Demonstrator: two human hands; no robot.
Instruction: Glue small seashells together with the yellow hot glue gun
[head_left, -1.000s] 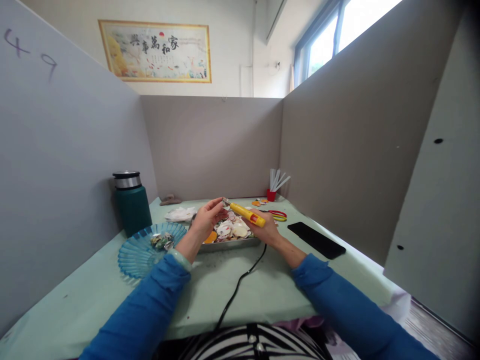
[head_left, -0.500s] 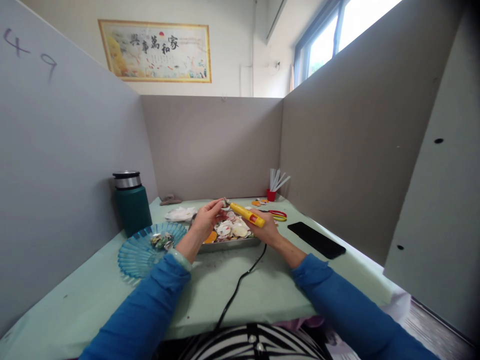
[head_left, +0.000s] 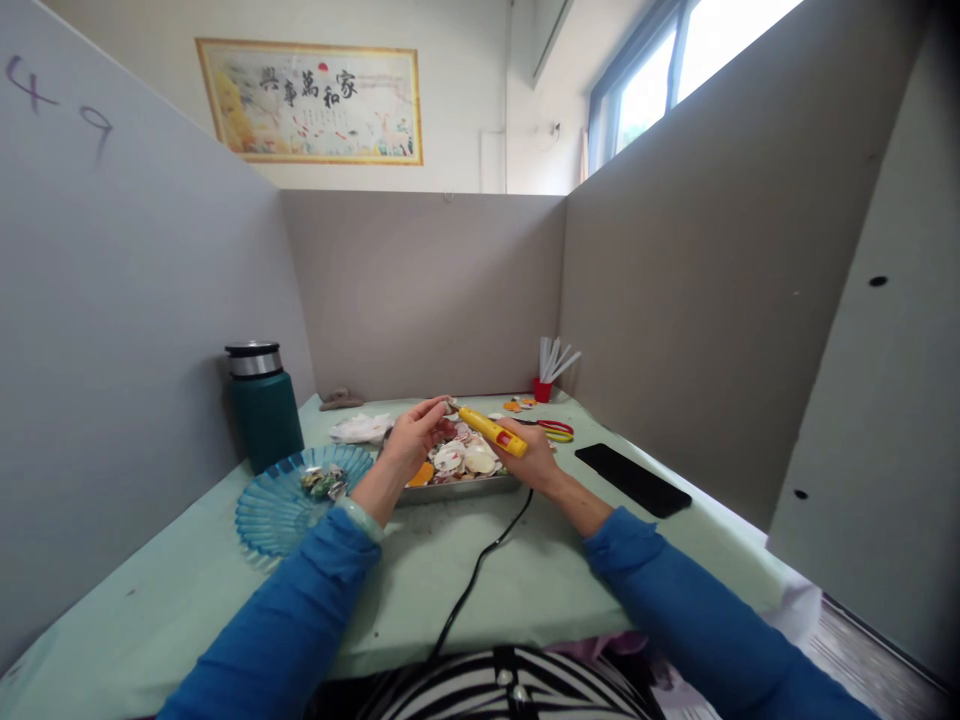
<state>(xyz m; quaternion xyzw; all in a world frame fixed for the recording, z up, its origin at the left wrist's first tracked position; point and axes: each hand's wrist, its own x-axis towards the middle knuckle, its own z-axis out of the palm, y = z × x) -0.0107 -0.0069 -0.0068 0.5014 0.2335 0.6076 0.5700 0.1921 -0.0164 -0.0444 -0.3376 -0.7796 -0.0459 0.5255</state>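
My left hand (head_left: 414, 440) is closed in a pinch at the tip of the tool, over the tray. Whatever small piece sits between its fingertips is too tiny to name. In my right hand (head_left: 531, 460) is a yellow hot glue gun (head_left: 480, 424) with a red part on its side, its metal nozzle pointing left to the left fingertips. From it a black cord (head_left: 484, 560) runs down to the table's front edge. Beneath both hands lies a shallow metal tray (head_left: 457, 491), heaped with flat white, orange and reddish pieces (head_left: 480, 459).
A blue ribbed glass plate (head_left: 259, 510) with small shiny bits is at left, beside a green flask (head_left: 266, 410). Behind the tray lies white plastic (head_left: 361, 428). To the right are scissors (head_left: 556, 431), a black phone (head_left: 634, 479) and a red cup (head_left: 542, 390) of white sticks. Partitions enclose the table.
Almost nothing differs. The hands and the glue gun hold nearly the same place, with only a very slight shift at the fingertips.
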